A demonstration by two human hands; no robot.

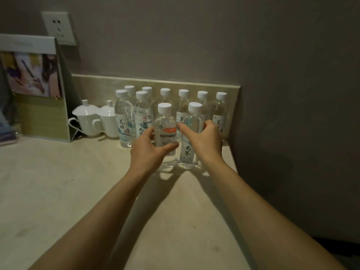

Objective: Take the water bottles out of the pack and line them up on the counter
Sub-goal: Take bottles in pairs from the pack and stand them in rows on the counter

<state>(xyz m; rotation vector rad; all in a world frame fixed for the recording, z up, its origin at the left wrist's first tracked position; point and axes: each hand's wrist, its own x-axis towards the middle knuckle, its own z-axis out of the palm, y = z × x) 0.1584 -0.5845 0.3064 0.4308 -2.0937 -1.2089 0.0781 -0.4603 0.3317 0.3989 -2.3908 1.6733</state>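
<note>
Two front water bottles (167, 133) (190, 137) stand upright, touching, on the surface (78, 182) near its right edge. Left hand (150, 149) wraps the left one, thumb across its label; right hand (204, 137) grips the right one. Eight more bottles (183, 106) stand behind by the backsplash (97, 84). Two lidded cups (97, 119) sit to the left.

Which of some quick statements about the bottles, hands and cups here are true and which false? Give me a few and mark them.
1. The left hand wraps the red-labelled bottle. True.
2. All bottle caps are blue. False: they are white.
3. Two lidded white cups stand left of the bottles. True.
4. The right hand rests flat on the counter. False: it grips the front right bottle.
5. Bottles lie on their sides. False: all stand upright.
</note>
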